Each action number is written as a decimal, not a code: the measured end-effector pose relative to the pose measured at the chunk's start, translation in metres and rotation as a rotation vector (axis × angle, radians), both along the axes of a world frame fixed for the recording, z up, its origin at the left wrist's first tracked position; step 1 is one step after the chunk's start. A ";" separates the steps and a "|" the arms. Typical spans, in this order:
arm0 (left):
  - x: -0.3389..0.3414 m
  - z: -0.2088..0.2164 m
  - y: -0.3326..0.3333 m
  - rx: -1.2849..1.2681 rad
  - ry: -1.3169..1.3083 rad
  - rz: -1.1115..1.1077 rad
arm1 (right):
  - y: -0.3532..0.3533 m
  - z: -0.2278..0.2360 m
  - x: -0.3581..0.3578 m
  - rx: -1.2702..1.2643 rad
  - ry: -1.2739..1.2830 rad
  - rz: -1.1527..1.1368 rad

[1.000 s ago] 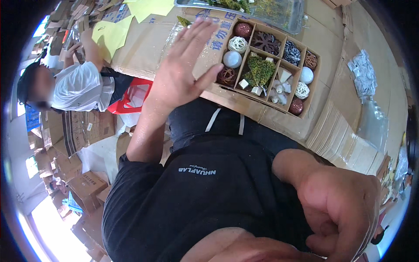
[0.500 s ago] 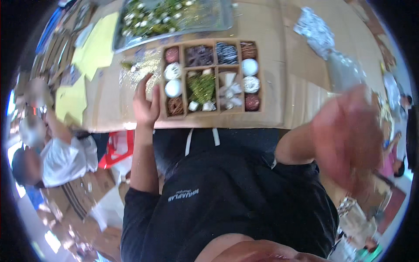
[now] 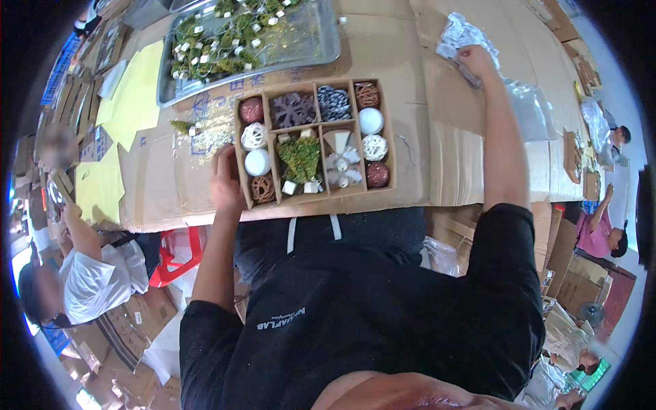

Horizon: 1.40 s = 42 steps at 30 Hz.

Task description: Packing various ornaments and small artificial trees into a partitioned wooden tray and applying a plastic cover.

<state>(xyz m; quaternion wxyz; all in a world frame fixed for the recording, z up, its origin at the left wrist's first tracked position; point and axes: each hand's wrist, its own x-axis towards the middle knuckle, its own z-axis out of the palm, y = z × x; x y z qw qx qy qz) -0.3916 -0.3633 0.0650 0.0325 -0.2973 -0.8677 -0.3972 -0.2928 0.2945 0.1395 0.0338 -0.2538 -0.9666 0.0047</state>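
A divided cardboard box (image 3: pixel 316 128) lies on the table before me. Its outer compartments hold white balls (image 3: pixel 257 162), dark red glitter balls (image 3: pixel 377 174) and brown woven balls (image 3: pixel 262 188). In its middle are a dark snowflake (image 3: pixel 294 110), a black-and-white pine cone (image 3: pixel 333 102), green glitter trees (image 3: pixel 299 158) and whitish star-like pieces (image 3: pixel 343 165). My left hand (image 3: pixel 227 183) rests against the box's left wall, fingers extended. Stretched out to the far right, my right hand (image 3: pixel 476 60) is closed on crumpled silvery wrapping (image 3: pixel 466 34); its fingertips are partly hidden.
A metal tray (image 3: pixel 332 51) of small green trees stands behind the box. One loose tree (image 3: pixel 182 128) lies near scattered gold glitter. Yellow sheets (image 3: pixel 140 96) lie at left, a clear plastic bag (image 3: pixel 529 109) at right. A person in white (image 3: pixel 102 280) sits to the left.
My right hand has swung from beside my body at the right, forward to the silvery wrapping. My left hand has come up against the box's left side.
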 end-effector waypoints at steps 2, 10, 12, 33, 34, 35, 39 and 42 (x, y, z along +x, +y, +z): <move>0.004 0.009 0.010 0.032 -0.008 0.034 | 0.018 -0.001 -0.003 -0.080 -0.111 0.021; 0.007 0.024 0.014 0.000 0.054 0.046 | 0.014 -0.002 -0.014 -0.118 -0.135 0.014; 0.008 0.014 0.004 0.138 -0.007 0.054 | 0.015 0.005 -0.021 -0.140 -0.194 0.002; 0.062 0.167 0.067 -0.236 0.301 -0.533 | -0.374 0.115 0.043 -0.216 0.370 1.157; 0.061 0.166 0.067 -0.228 0.305 -0.526 | -0.375 0.115 0.042 -0.157 0.384 1.172; 0.059 0.166 0.066 -0.230 0.307 -0.519 | -0.377 0.115 0.043 -0.157 0.386 1.179; 0.059 0.163 0.063 -0.195 0.293 -0.533 | -0.385 0.119 0.046 -0.180 0.194 1.159; 0.058 0.161 0.064 -0.174 0.297 -0.532 | -0.389 0.119 0.042 -0.164 0.135 1.148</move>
